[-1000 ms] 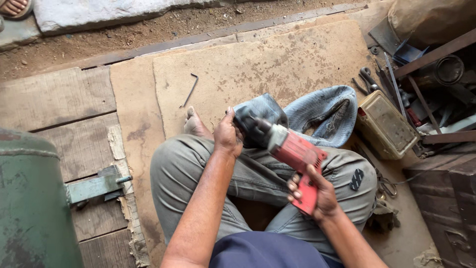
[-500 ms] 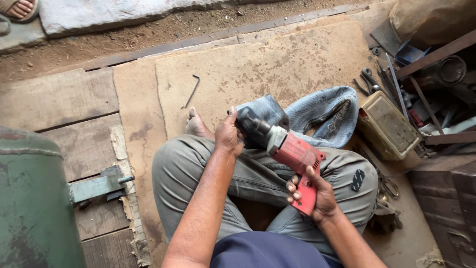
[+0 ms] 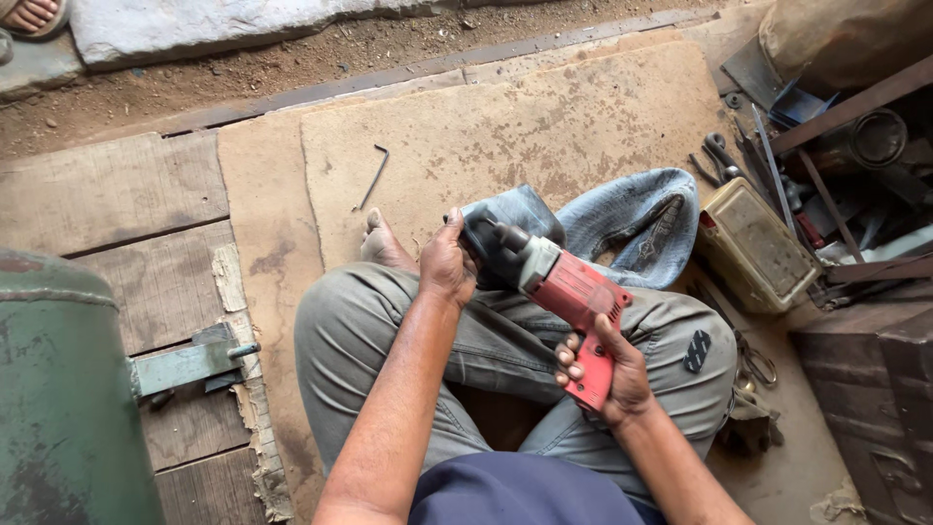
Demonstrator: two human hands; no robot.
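Note:
I sit cross-legged on a floor mat with a red power drill (image 3: 571, 292) held over my lap. My right hand (image 3: 610, 367) is wrapped around its red handle at the lower end. My left hand (image 3: 449, 262) grips the drill's dark front end near the chuck (image 3: 489, 243), which points up and to the left. A folded piece of blue denim cloth (image 3: 632, 219) lies on the mat just behind the drill.
A bent hex key (image 3: 372, 177) lies on the brown mat (image 3: 544, 126) ahead. A yellowish box (image 3: 756, 245) and scattered tools and pliers (image 3: 721, 154) sit at the right. A green metal drum (image 3: 58, 389) stands at the left on wooden planks. A sandalled foot (image 3: 34, 15) shows at top left.
The drill and both hands stay in nearly the same place; my left hand has shifted slightly on the front end.

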